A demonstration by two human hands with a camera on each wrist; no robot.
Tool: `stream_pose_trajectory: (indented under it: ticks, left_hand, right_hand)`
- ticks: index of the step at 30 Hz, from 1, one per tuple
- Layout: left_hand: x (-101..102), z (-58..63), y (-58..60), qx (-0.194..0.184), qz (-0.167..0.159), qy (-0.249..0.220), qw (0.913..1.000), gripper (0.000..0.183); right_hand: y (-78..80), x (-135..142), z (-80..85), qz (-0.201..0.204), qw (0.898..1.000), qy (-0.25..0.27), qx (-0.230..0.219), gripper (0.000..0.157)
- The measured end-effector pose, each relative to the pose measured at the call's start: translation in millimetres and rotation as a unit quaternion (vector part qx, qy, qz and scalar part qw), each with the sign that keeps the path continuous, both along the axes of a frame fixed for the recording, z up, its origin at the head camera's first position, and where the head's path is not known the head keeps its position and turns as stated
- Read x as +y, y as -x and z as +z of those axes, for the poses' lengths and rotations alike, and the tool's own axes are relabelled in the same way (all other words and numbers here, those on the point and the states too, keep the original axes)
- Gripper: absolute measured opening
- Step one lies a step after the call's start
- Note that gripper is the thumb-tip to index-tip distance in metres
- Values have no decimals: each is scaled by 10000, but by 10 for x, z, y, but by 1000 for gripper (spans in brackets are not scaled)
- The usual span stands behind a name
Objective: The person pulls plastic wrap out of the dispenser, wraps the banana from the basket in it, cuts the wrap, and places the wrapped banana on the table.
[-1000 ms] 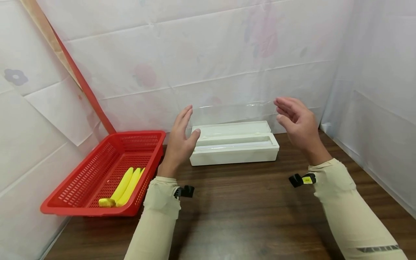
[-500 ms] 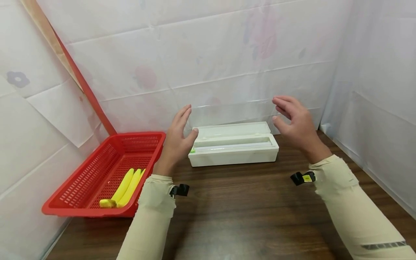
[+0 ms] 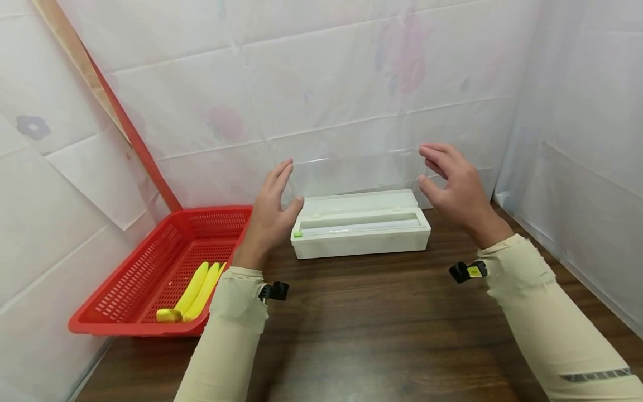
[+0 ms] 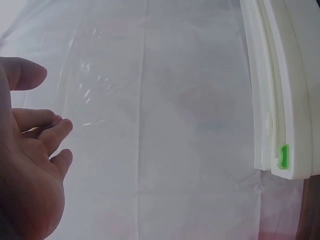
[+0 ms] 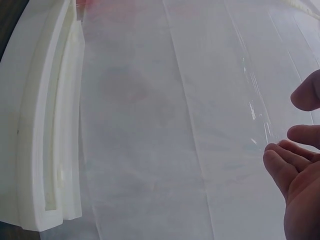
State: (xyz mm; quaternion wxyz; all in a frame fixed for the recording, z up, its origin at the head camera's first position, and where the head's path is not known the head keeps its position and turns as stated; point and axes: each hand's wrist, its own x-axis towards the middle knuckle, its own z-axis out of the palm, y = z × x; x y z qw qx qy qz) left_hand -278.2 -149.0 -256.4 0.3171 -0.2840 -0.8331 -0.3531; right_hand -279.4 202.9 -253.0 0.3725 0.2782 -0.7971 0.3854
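Observation:
A sheet of clear plastic wrap (image 3: 356,167) spans between my two hands above a white wrap dispenser box (image 3: 361,243). My left hand (image 3: 271,218) is raised at the box's left end, thumb apart from the extended fingers, whose tips meet the sheet's left edge. Opposite it, my right hand (image 3: 459,192) is raised past the right end, its fingertips at the sheet's other edge and its thumb apart. With its lid (image 3: 359,201) tipped back, the box shows a pale roll (image 3: 359,228) inside. A green slider (image 4: 283,156) sits at its left end.
To the left, a red perforated basket (image 3: 120,268) with yellow bananas (image 3: 193,287) in it stands beside my left forearm. Dark wood-grain table (image 3: 361,329) lies between the forearms. White patterned sheeting (image 3: 326,67) hangs close behind the box and along both sides.
Both hands have shifted slightly up and left in view, the wrap still spread between them. The left thumb has moved off the box's left end, and the green slider now shows.

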Motion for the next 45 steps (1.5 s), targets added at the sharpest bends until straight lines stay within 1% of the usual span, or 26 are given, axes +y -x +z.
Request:
stream_pose_trajectory:
  ticks: [5,8,14,21,30,37,45]
  left_hand:
    - [-23,55,-2,-27,-12,123,9999,62]
    - [-34,82,1,-66,38,180,9998,61]
    - [-8,146,3,18,78,271,9996,62]
    - [13,208,-31,-13,48,297,9995,63]
    - [24,268,-39,124,-45,309,9994,62]
    - [31,316,-54,250,-3,332,9991,62]
    - [59,341,-49,456,-139,269,9985,62]
  right_hand:
    - [-8,-7,23,-98,9999,-98,34,46]
    - [-19,-11,43,-152,9998,-98,15,45]
    - [-38,-12,98,-256,9997,-52,-38,43]
    - [-54,-11,147,-377,9992,-115,-14,42]
    - [-70,-2,212,-303,9995,39,23,40]
    - [-70,1,266,-262,9996,119,56,39]
    - [-99,26,303,-207,9995,232,82,39]
